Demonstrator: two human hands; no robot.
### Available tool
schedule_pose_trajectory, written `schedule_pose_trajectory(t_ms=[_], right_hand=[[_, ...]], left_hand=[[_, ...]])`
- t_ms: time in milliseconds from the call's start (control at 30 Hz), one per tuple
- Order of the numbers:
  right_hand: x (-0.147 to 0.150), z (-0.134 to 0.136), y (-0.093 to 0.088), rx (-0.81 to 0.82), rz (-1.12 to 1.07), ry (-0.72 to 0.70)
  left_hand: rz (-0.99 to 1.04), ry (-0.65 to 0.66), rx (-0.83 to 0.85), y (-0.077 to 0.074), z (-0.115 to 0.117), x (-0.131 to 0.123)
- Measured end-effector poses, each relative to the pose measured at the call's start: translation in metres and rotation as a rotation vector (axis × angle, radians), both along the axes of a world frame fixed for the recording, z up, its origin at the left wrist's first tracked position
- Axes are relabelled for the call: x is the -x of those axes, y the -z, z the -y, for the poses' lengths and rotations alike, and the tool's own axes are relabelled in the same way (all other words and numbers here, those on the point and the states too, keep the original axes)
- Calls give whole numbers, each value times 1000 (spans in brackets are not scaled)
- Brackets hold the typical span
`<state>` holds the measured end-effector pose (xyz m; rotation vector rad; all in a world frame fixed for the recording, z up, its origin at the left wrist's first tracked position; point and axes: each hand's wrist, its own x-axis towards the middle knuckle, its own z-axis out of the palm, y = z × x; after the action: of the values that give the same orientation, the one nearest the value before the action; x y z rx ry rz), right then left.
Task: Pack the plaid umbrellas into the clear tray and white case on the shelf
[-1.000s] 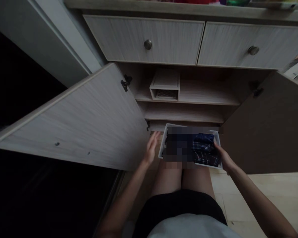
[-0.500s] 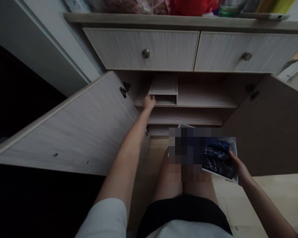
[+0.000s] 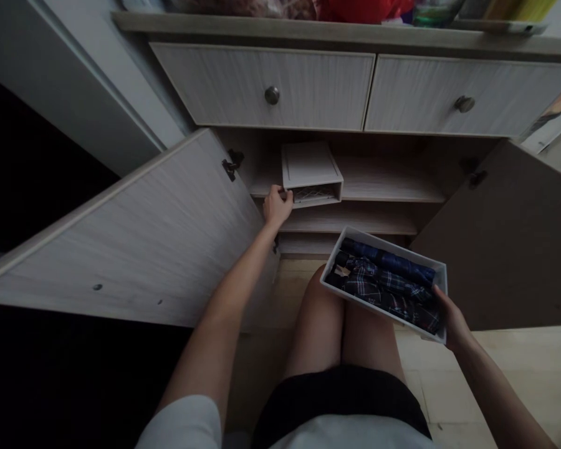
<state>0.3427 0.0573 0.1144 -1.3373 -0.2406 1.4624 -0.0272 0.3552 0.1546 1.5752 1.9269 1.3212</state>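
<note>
My left hand [image 3: 278, 204] grips the left front edge of a white open-fronted box casing [image 3: 312, 163] on the cabinet's upper shelf. The casing sits at a slant, its front right corner jutting past the shelf edge, and its opening shows a dark inside with thin crossing lines. In my right hand [image 3: 454, 321] is the right end of a white drawer tray [image 3: 384, 307], tilted above my knees. Rolled dark plaid cloths [image 3: 386, 274], several side by side, fill the tray; one rolled piece is plain dark blue. My right fingers under the tray are partly hidden.
Two cabinet doors stand wide, the left door [image 3: 135, 243] and the right door [image 3: 505, 243]. Above are two drawers with round knobs [image 3: 272, 95]. A red bag [image 3: 355, 9] and a glass [image 3: 432, 14] rest on the cabinet top. Lower shelves [image 3: 350, 218] lie below the casing.
My left hand has drawn the casing forward and turned it, so its front now overhangs the shelf. The tray stays in my right hand near my knees.
</note>
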Motion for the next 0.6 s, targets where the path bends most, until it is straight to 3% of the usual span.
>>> schedule_pose_trajectory(t_ms=[100, 167, 267, 400, 600], right_hand=[[-1, 1, 0, 47, -3, 0], [-1, 2, 0, 45, -7, 10], [-1, 4, -2, 73, -14, 47], [-1, 7, -4, 77, -6, 57], [-8, 16, -6, 65, 0, 125]], left_hand=[[408, 66, 110, -2, -6, 13], [648, 90, 285, -7, -12, 22], [849, 180, 578, -15, -21, 25], [958, 373, 691, -24, -28, 14], [1012, 508, 712, -25, -17, -8]])
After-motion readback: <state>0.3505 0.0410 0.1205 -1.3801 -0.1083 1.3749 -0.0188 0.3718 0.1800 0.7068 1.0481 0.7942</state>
